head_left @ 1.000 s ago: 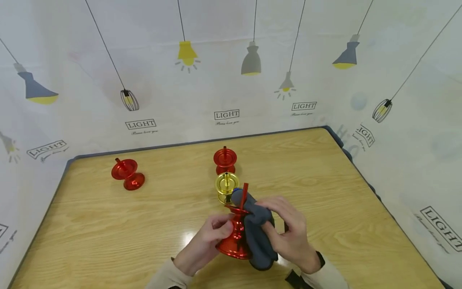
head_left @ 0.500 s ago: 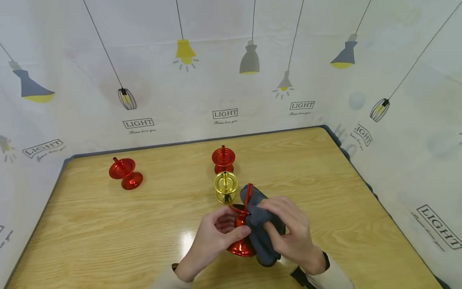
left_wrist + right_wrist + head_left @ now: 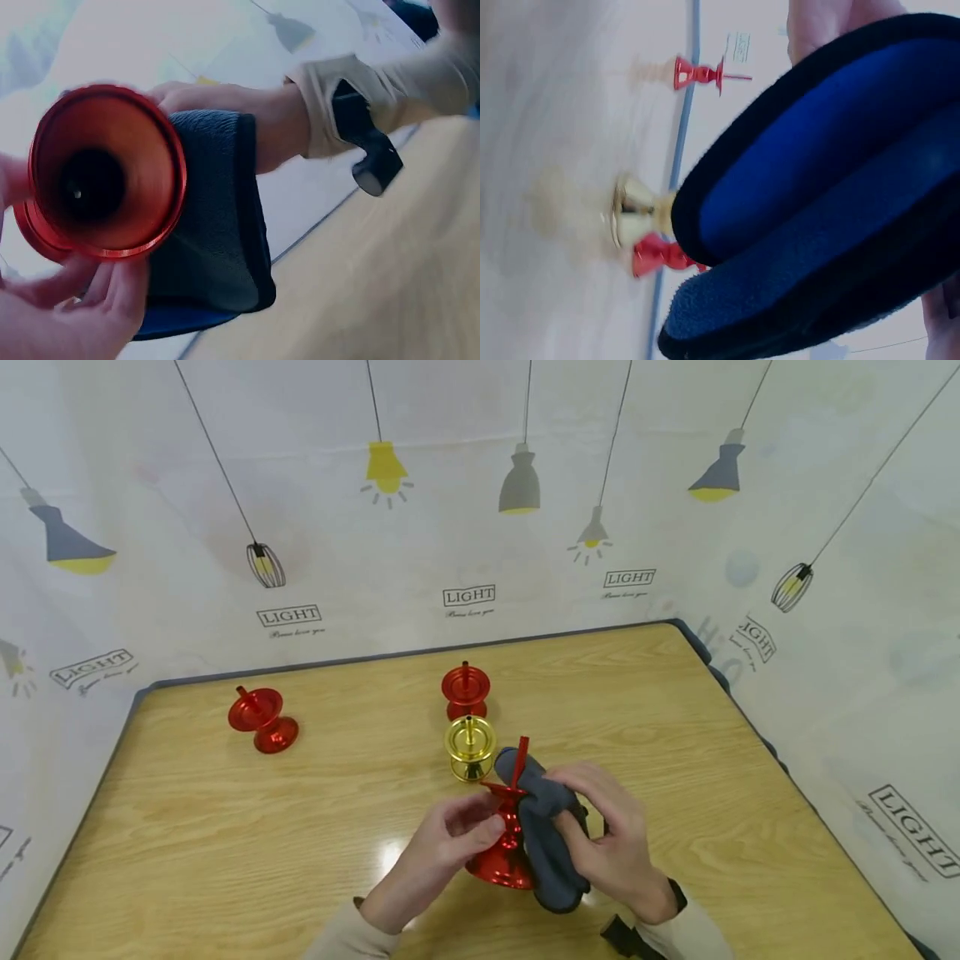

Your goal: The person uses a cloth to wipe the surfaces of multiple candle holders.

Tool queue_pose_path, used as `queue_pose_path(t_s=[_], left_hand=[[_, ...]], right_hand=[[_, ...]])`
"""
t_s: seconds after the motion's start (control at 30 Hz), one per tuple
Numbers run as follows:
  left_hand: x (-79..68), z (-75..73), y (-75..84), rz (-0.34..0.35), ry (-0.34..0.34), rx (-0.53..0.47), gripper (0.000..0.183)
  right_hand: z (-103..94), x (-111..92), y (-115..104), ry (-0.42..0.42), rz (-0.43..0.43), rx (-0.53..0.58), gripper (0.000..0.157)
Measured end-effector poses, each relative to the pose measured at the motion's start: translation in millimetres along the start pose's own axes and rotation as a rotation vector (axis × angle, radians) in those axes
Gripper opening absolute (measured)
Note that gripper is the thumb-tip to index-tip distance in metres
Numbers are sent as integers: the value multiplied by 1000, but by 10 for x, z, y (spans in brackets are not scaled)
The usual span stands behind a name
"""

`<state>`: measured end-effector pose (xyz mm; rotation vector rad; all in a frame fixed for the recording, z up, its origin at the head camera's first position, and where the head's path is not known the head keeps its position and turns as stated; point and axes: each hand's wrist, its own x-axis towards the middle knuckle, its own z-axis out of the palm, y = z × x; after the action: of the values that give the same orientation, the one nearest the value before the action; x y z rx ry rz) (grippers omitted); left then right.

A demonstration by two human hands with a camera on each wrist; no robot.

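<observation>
My left hand grips a shiny red candlestick by its stem, thumb in front, a little above the table. Its thin spike stands nearly upright, and its hollow base faces the camera in the left wrist view. Pinched between thumb and fingers of my right hand is a folded dark blue-grey cloth, pressed along the right side of the candlestick's dish and stem. The cloth fills much of the right wrist view, its bright blue inner face showing, and hides most of both hands there.
Just beyond the hands stands a gold candlestick, with a red candlestick close behind it. Another red candlestick is at the table's back left. A lamp-printed backdrop rises behind the wooden table.
The held candlestick and the cloth have shifted slightly right since a second ago. My left thumb has changed place on the stem. The candlesticks on the table have stayed put.
</observation>
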<state>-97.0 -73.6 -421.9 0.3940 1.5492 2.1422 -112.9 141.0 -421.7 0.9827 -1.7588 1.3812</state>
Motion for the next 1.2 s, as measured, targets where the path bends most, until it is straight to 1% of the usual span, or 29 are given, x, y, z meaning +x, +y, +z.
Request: queue_pose_path(t_s=[0.1,0.13,0.2,0.27,0.33,0.37,0.43,0.5,0.57,0.63,0.67,0.7,0.73,0.8,0.9,0.93,0.97,1.03,1.1,1.2], left_hand=[[-2,22,40,-9,133,147,50],[-2,28,47,-7,157,174,50],[-5,33,48,-10,185,197,47],[-6,26,38,1,191,196,46],[-3,5,7,21,165,145,48],[-3,-10,-16,34,142,103,48],[2,-43,-67,57,68,-5,43],[9,-72,-109,51,-34,-127,36],[19,-92,-141,30,-120,-225,28],[27,-106,-155,3,-184,-269,23],[26,-109,-157,-4,-193,-268,22],[23,-110,-157,-2,-184,-254,22],[13,-118,-149,10,-154,-210,23],[-7,-126,-119,41,-57,-74,27],[-21,-110,-67,47,114,154,38],[-20,-100,-53,45,157,226,41],[-20,-90,-41,38,184,274,41],[-20,-73,-33,27,205,330,40],[-25,-69,-30,30,203,345,40],[-37,-113,-45,54,147,249,44]], right_hand=[[-6,41,-5,-22,-41,-85,26],[-2,52,-9,-30,-56,-104,26],[11,66,-20,-42,-77,-122,26],[28,73,-31,-43,-87,-121,25],[41,70,-35,-36,-79,-95,25],[46,64,-32,-32,-68,-81,24],[50,43,-14,-24,-29,-40,24],[58,18,4,-17,24,29,23],[65,-3,17,-11,77,92,22],[66,-16,23,-13,115,125,23],[63,-17,25,-19,122,118,23],[57,-16,30,-26,123,95,22],[55,-9,41,-34,111,65,21],[51,5,63,-50,78,-11,22],[62,20,92,-71,3,-100,27],[71,23,94,-78,-17,-117,28],[80,24,92,-84,-32,-128,29],[95,19,80,-93,-53,-138,30],[105,14,64,-96,-53,-121,29],[118,21,52,-86,-32,-74,27]])
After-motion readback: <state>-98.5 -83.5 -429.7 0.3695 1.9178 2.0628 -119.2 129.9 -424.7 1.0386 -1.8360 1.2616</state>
